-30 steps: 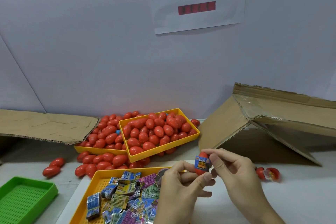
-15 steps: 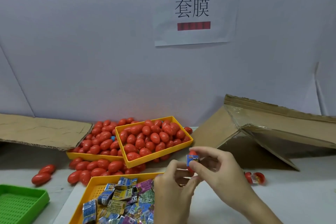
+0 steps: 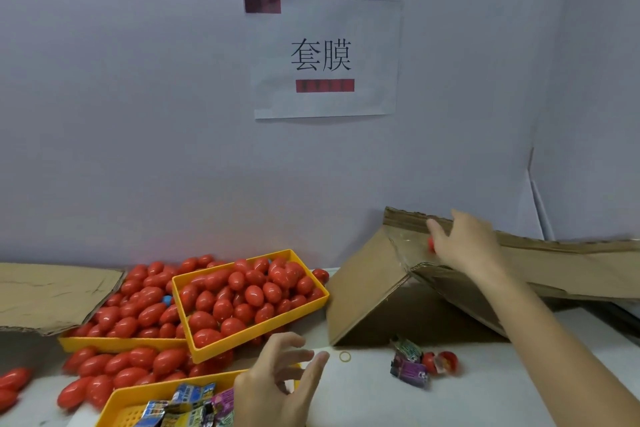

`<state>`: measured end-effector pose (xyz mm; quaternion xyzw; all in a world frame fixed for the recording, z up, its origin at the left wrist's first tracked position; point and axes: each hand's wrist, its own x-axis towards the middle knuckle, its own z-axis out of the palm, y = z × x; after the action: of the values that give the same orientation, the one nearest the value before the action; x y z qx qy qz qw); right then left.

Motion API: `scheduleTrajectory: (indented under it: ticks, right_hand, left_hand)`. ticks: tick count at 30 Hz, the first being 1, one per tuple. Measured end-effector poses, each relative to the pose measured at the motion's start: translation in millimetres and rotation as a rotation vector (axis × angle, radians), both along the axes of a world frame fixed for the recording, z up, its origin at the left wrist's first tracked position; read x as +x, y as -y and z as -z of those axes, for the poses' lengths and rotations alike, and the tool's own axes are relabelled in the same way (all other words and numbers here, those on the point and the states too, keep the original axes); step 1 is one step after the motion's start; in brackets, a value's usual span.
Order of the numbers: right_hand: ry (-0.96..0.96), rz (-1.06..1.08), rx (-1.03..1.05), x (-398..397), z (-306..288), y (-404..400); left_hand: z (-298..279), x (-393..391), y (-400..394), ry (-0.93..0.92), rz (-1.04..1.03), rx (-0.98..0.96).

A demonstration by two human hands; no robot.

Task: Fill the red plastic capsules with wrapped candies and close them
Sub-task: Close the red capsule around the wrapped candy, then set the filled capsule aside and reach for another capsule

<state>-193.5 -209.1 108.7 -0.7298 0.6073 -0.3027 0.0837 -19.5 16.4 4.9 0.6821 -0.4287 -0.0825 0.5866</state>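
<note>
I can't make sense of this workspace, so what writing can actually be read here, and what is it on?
"套膜": large black characters on the white paper sign taped to the wall.
Red bars on the same sign: pixelated, unreadable.
Print on the candy wrappers in the yellow tray: too small and blurred to read.
Loose wrappers on the table: unreadable.

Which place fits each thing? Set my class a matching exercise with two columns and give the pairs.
Things:
1. right hand
2. left hand
3. rubber band
4. paper sign

Places:
A. on the wall
B. over the candy tray
C. at the cardboard box top
D. on the table, before the box

Pairs: 1-C, 2-B, 3-D, 4-A
</note>
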Motion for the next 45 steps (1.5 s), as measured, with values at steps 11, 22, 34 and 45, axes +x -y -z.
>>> scheduleTrajectory:
  ticks: [11,22,34,45]
  right_hand:
    - [0.355,-0.430,-0.492,16.6,75.8,-90.6]
    - [0.240,-0.753,0.217,67.7,162.9,-124.5]
    - [0.305,-0.731,0.252,67.8,163.4,-121.8]
    - [0.330,-0.734,0.246,68.8,161.5,-123.1]
  left_hand:
    - [21.9,25.5,-2.6,0.265,0.023,0.213]
    - [26.7,36.3,-2.6,0.277,-0.012,0.256]
    - [-24.3,94.0,57.8,0.516,-0.215,0.499]
    - [-24.1,111.6,68.2,0.838,-0.171,0.714]
